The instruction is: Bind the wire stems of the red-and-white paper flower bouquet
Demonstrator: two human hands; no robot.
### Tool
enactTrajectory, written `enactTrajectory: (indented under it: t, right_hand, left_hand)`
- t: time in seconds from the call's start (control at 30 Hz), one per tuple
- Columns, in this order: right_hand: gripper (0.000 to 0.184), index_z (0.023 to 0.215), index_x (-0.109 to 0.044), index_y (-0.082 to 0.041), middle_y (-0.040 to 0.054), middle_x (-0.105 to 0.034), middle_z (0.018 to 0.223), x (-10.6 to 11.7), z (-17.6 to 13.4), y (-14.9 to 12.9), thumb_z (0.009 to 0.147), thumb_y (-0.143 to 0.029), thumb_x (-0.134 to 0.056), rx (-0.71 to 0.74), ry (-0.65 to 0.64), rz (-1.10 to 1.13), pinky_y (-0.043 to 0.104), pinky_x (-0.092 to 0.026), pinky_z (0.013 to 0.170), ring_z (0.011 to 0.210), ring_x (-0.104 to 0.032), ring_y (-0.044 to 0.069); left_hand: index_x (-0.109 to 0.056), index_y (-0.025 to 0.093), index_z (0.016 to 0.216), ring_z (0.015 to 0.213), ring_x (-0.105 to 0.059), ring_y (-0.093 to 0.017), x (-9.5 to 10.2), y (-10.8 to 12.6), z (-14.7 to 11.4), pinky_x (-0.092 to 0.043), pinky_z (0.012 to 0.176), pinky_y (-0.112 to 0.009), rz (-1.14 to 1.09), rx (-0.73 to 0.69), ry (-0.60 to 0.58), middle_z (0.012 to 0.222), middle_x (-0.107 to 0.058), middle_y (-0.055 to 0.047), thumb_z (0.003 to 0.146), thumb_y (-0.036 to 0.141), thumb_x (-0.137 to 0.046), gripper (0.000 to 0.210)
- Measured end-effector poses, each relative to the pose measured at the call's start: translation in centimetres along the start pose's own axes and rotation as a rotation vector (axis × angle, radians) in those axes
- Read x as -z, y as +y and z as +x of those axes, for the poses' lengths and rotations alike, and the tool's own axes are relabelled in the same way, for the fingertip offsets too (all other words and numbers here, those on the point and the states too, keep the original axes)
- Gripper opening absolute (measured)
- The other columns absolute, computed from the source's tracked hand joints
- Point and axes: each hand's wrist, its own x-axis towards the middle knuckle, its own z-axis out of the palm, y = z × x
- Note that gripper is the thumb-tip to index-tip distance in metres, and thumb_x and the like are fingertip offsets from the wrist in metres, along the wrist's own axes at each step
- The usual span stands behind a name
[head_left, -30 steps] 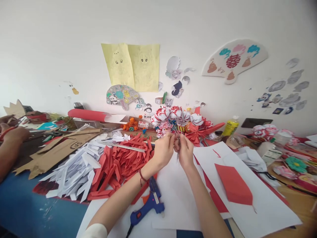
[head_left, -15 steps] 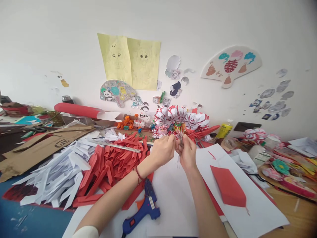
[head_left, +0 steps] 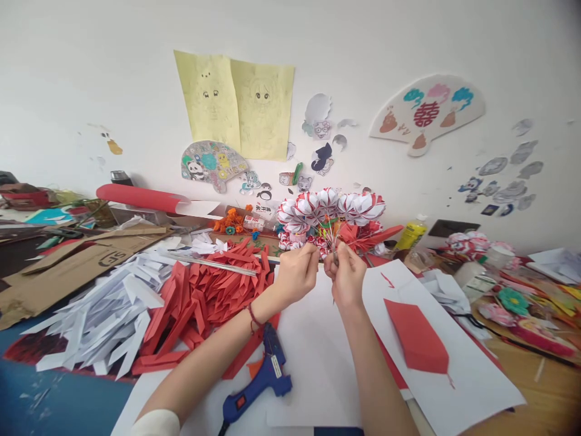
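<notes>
Above the white paper, my right hand (head_left: 347,275) is closed around the gathered wire stems (head_left: 332,233) of a bunch of red-and-white folded paper flowers (head_left: 329,206). The flowers fan out beyond my hands, toward the wall. Just to the left, my left hand (head_left: 297,274) is closed in a pinch beside the stems, with a small gap between the two hands. Whatever its fingers grip is too small or hidden to make out. A blue glue gun (head_left: 267,384) lies below my left forearm.
To the left lie piles of white paper strips (head_left: 109,309) and red paper strips (head_left: 218,284), with thin metal wires (head_left: 218,264) across them. A red paper piece (head_left: 417,336) rests on white sheets (head_left: 467,375) at right. Cardboard (head_left: 86,260) and a yellow bottle (head_left: 411,233) are farther off.
My hands have drawn slightly apart, the left one leftward and the right one a little rightward. The flower bunch has shifted slightly in the right hand. The view has tilted a little.
</notes>
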Motion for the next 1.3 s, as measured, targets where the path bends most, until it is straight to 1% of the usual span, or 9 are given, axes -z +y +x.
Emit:
enactTrajectory:
  t: [0.2, 0.33, 0.5, 0.8, 0.9, 1.0, 1.1, 1.2, 1.3]
  right_hand:
    - [0.05, 0.063, -0.035, -0.016, -0.0032, -0.039, 0.044, 0.0, -0.1, 0.0, 0.088, -0.052, -0.058, -0.038, 0.01, 0.05, 0.02, -0.019, 0.039, 0.039, -0.033, 0.006]
    - [0.052, 0.059, -0.034, -0.016, -0.0052, -0.032, 0.04, -0.1, -0.3, -0.2, 0.086, -0.051, -0.061, -0.084, -0.068, 0.145, 0.021, -0.021, 0.039, 0.036, -0.026, 0.004]
    - [0.056, 0.061, -0.032, -0.016, -0.0081, -0.027, 0.038, -0.2, -0.4, -0.7, 0.076, -0.053, -0.072, -0.264, -0.162, 0.284, 0.017, -0.012, 0.036, 0.035, -0.014, 0.002]
    - [0.039, 0.08, -0.056, -0.017, -0.0102, -0.027, 0.036, 0.4, -0.1, -0.5, 0.067, -0.044, -0.08, -0.389, -0.266, 0.387, 0.017, -0.009, 0.033, 0.035, -0.009, 0.003]
    - [0.036, 0.08, -0.057, -0.017, -0.0095, -0.027, 0.037, 0.7, 0.0, -0.6, 0.069, -0.044, -0.078, -0.366, -0.263, 0.371, 0.017, -0.01, 0.034, 0.035, -0.009, 0.003]
    - [0.036, 0.073, -0.054, -0.015, -0.0081, -0.027, 0.038, 1.0, 0.3, -0.7, 0.074, -0.044, -0.075, -0.33, -0.227, 0.311, 0.016, -0.013, 0.035, 0.037, -0.013, 0.003]
    - [0.033, 0.079, -0.058, -0.013, -0.0076, -0.027, 0.039, 1.1, 0.5, -0.7, 0.079, -0.045, -0.07, -0.321, -0.248, 0.247, 0.015, -0.014, 0.035, 0.037, -0.015, 0.003]
    - [0.036, 0.071, -0.054, -0.014, -0.0069, -0.027, 0.037, 1.1, 0.4, -0.5, 0.079, -0.045, -0.069, -0.327, -0.259, 0.228, 0.016, -0.014, 0.034, 0.036, -0.015, 0.003]
    - [0.04, 0.064, -0.049, -0.014, -0.0063, -0.027, 0.037, 1.1, 0.4, -0.5, 0.078, -0.045, -0.07, -0.341, -0.258, 0.231, 0.015, -0.014, 0.033, 0.035, -0.016, 0.003]
  left_hand:
    - [-0.055, 0.018, 0.066, 0.054, -0.051, -0.01, 0.2, 0.6, 0.6, -0.037, 0.057, -0.023, -0.343, 0.231, -0.02, 0.063, -0.059, 0.0, 0.096, 0.031, -0.043, 0.035]
    - [-0.061, 0.016, 0.073, 0.05, -0.047, -0.01, 0.0, -0.1, 1.2, -0.036, 0.053, -0.023, -0.614, 0.35, -0.057, 0.055, -0.054, 0.002, 0.092, 0.039, -0.051, 0.031]
    - [-0.065, 0.014, 0.069, 0.052, -0.045, -0.008, 0.1, -1.1, 1.7, -0.033, 0.053, -0.024, -0.787, 0.351, -0.079, 0.057, -0.052, 0.002, 0.087, 0.041, -0.059, 0.033]
    - [-0.065, 0.013, 0.081, 0.055, -0.042, -0.007, 0.1, -1.7, 1.9, -0.03, 0.051, -0.022, -1.038, 0.574, -0.221, 0.068, -0.052, 0.002, 0.079, 0.042, -0.067, 0.029]
    - [-0.058, 0.014, 0.063, 0.048, -0.042, -0.008, 0.2, -1.5, 1.7, -0.028, 0.048, -0.024, -0.727, 0.574, -0.265, 0.058, -0.053, 0.0, 0.085, 0.055, -0.057, 0.047]
    - [-0.048, 0.016, 0.049, 0.047, -0.041, -0.009, 0.4, -1.3, 1.2, -0.027, 0.052, -0.026, -0.038, 0.389, -0.027, 0.047, -0.046, 0.002, 0.087, 0.058, -0.054, 0.057]
    - [-0.053, 0.017, 0.059, 0.057, -0.049, -0.013, 0.8, -1.3, 1.0, -0.03, 0.057, -0.028, 0.454, 0.055, 0.182, 0.057, -0.055, 0.0, 0.09, 0.051, -0.057, 0.046]
    - [-0.06, 0.017, 0.078, 0.076, -0.057, -0.02, 1.1, -1.3, 1.2, -0.038, 0.068, -0.031, 0.579, -0.19, 0.14, 0.076, -0.065, -0.005, 0.095, 0.04, -0.052, 0.029]
    - [-0.06, 0.017, 0.105, 0.098, -0.058, -0.023, 1.1, -1.3, 1.5, -0.044, 0.084, -0.036, 0.429, -0.238, 0.04, 0.106, -0.067, -0.009, 0.098, 0.032, -0.047, 0.021]
